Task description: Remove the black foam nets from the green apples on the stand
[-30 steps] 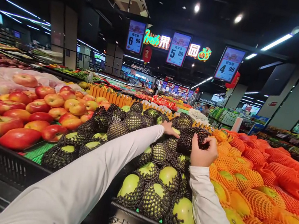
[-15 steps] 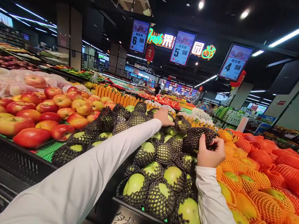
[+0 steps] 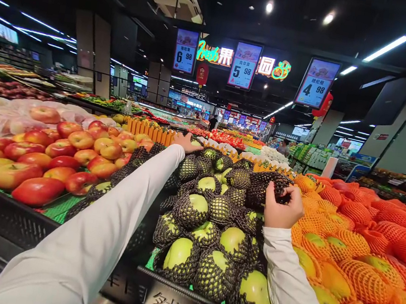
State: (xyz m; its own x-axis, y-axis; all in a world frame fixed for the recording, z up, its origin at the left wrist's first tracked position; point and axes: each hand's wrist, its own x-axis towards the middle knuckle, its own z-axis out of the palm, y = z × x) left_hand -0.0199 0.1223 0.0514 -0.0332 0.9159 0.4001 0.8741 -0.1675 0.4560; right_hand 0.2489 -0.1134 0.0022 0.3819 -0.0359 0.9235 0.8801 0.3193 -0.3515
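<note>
A careless nudge from the left hand (image 3: 189, 143), at the back of the green apples (image 3: 221, 211), its grip too hidden for me to tell, could set the loose stack rolling. The right hand (image 3: 286, 207) has its grip pinched closed on bunched black netting (image 3: 258, 185) over their right side, stretchy-looking knotted mesh against smooth, round, glossy skins.

My right grip (image 3: 284, 207) pinches black netting (image 3: 258, 185) — my left grip (image 3: 188, 143) is at the back of the netted green apples (image 3: 198, 203).
</note>
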